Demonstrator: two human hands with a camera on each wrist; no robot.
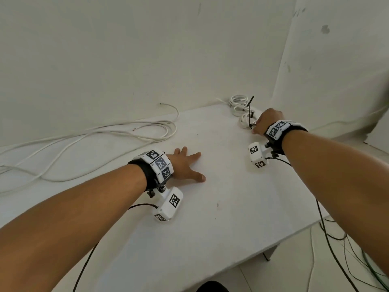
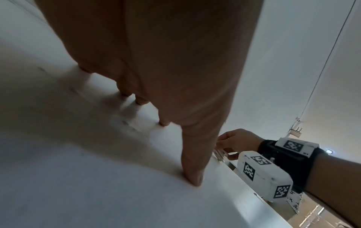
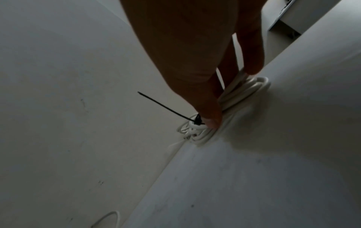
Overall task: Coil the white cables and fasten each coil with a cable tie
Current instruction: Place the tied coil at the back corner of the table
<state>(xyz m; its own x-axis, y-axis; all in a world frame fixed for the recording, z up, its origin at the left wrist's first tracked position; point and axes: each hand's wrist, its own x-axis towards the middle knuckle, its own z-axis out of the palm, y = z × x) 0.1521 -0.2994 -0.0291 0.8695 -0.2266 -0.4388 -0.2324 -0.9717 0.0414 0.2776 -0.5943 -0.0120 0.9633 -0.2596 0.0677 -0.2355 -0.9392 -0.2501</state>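
loose cable at left, tied coil at far right of the white table (image 1: 210, 228)

uncoiled white cable (image 1: 117, 131) is sprawled along the wall. left hand (image 1: 186, 165) is laid flat, fingers spread. right hand (image 1: 266, 121) is pinched on a coiled white cable (image 3: 242, 94) bound by a black cable tie (image 3: 166, 108).

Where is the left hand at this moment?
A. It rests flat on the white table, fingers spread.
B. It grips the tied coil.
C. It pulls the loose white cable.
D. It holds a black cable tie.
A: the left hand lies with spread fingers on the bare table, apart from the loose cable, holding nothing.
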